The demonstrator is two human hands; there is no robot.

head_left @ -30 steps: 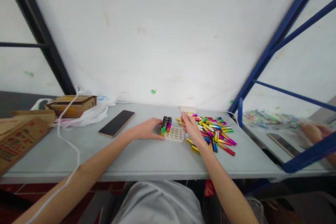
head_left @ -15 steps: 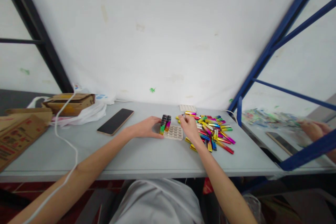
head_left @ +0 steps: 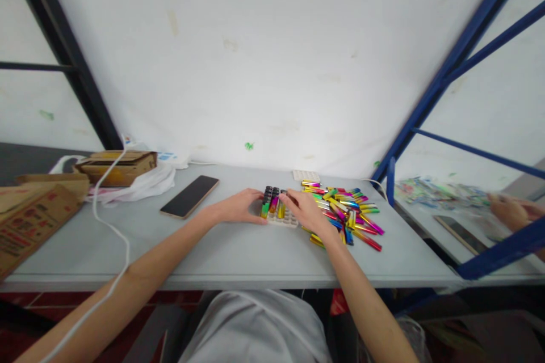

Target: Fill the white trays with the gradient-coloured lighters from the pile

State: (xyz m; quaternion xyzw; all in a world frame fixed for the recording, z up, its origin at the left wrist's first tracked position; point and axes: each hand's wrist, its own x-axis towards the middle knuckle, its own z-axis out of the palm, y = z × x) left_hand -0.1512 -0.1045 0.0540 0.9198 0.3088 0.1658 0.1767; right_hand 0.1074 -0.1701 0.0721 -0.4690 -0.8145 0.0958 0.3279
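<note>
A cream tray (head_left: 286,218) with round holes lies on the grey table (head_left: 221,249). Several colourful lighters (head_left: 269,202) stand upright in its left rows. My left hand (head_left: 238,207) rests against the tray's left side, fingers curled round the standing lighters. My right hand (head_left: 304,211) reaches over the tray and pinches a yellow lighter (head_left: 281,207) upright over a hole beside the filled rows. A heap of loose colourful lighters (head_left: 344,211) lies just right of the tray.
A black phone (head_left: 189,197) lies to the left. Cardboard boxes (head_left: 34,215) and a white bag (head_left: 136,184) sit at far left, with a white cable (head_left: 111,221). A second cream tray (head_left: 305,175) is behind. Another person's hand (head_left: 508,210) works beyond a blue frame (head_left: 430,91).
My right hand moved left from the loose heap to the tray, carrying a lighter, and now holds it upright there. My left hand stayed at the tray.
</note>
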